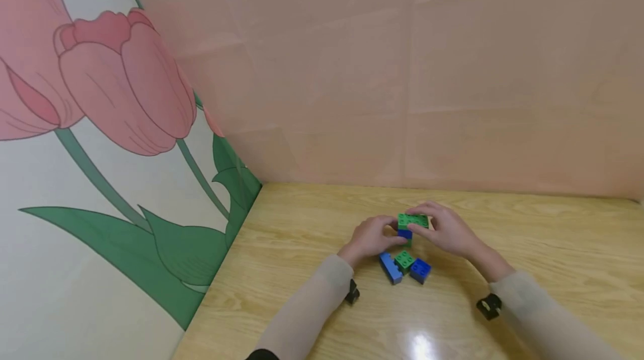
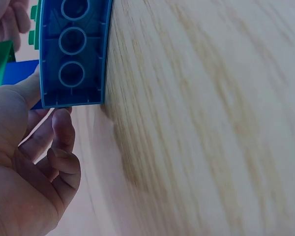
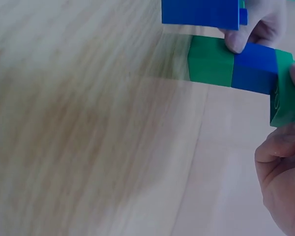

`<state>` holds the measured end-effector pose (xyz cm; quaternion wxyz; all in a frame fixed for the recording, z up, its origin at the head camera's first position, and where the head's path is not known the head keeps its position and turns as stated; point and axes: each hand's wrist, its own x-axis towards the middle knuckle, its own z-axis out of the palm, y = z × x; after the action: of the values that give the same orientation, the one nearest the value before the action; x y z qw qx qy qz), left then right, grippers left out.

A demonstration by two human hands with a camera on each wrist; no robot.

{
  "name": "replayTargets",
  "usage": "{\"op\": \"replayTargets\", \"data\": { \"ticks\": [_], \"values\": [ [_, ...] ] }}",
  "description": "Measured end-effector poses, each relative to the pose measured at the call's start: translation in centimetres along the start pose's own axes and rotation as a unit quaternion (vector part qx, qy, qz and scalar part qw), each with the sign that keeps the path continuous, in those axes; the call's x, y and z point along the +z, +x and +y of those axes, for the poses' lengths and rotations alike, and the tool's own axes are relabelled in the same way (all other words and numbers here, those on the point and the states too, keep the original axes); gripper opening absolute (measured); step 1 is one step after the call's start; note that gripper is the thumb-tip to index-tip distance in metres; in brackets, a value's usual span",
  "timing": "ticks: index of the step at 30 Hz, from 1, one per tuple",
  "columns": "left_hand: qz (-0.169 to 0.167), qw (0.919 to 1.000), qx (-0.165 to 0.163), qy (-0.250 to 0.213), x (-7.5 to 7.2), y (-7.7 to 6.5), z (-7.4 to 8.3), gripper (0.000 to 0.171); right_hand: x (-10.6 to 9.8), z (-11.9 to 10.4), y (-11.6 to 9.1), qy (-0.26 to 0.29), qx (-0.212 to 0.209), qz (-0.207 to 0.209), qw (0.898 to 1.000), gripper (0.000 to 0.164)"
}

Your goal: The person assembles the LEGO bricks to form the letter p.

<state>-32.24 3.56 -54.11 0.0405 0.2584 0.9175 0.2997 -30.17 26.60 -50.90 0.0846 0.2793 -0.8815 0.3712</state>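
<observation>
reaching in from below in pale sleeves [image 1: 313, 307], with black devices [image 1: 488, 306] strapped at the wrists. gripping one upright stack [image 1: 405, 231] between both hands. with the left hand [image 1: 371, 237], pinching low on the stack, thumb across the seam of its two lower bricks, outer fingers curled loosely in the left wrist view. with the right hand [image 1: 449, 230], holding the green top brick [image 1: 411, 221] between thumb and fingers. stacked beneath that: a dark blue middle brick [image 3: 255, 71], then a green bottom brick [image 3: 210, 64]. overhanging to the right at the top — hard to tell whether fully pressed on, or whether touching the table [image 1: 282, 270] below.

set close together, just nearer the sleeves: a long light blue brick [image 1: 390, 268] on its side, a loose green brick [image 1: 405, 261] studs up beside it, a loose dark blue brick [image 1: 420, 270] to the right. farther out, plain wood grain, then a pinkish-tan sheet [image 1: 402, 69] behind — and, at left, a white panel [image 1: 126, 181] printed with pink tulips.
</observation>
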Motion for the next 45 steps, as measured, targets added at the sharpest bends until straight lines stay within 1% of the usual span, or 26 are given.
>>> {"op": "replayTargets", "data": {
  "ticks": [4, 9, 18, 30, 39, 45],
  "values": [
    [0.000, 1.0000, -0.001, 0.000, 0.0, 0.0, 0.1, 0.029, 0.1, 0.2, -0.3, 0.017, 0.004, 0.016, 1.000, 0.035],
    [-0.004, 1.0000, -0.002, -0.001, 0.0, 0.1, 0.3, 0.029, -0.1, 0.5, -0.8, 0.018, 0.019, 0.033, 0.999, 0.037],
    [-0.005, 0.9999, -0.010, -0.005, 0.0, 0.1, 0.4, 0.028, -0.4, 1.3, -1.4, 0.018, 0.041, 0.036, 0.998, 0.040],
    [-0.003, 0.9999, -0.012, -0.003, 0.1, 0.2, 0.4, 0.029, -0.6, 1.4, -2.3, 0.037, 0.030, 0.058, 0.997, 0.035],
    [0.001, 0.9999, -0.009, -0.007, 0.3, 0.2, 0.6, 0.028, -1.0, 1.0, -3.3, 0.047, 0.009, 0.081, 0.996, 0.036],
    [0.001, 0.9999, -0.009, -0.012, 0.3, 0.1, 0.7, 0.027, -1.3, 1.1, -4.2, 0.054, 0.013, 0.081, 0.995, 0.033]
  ]
}}
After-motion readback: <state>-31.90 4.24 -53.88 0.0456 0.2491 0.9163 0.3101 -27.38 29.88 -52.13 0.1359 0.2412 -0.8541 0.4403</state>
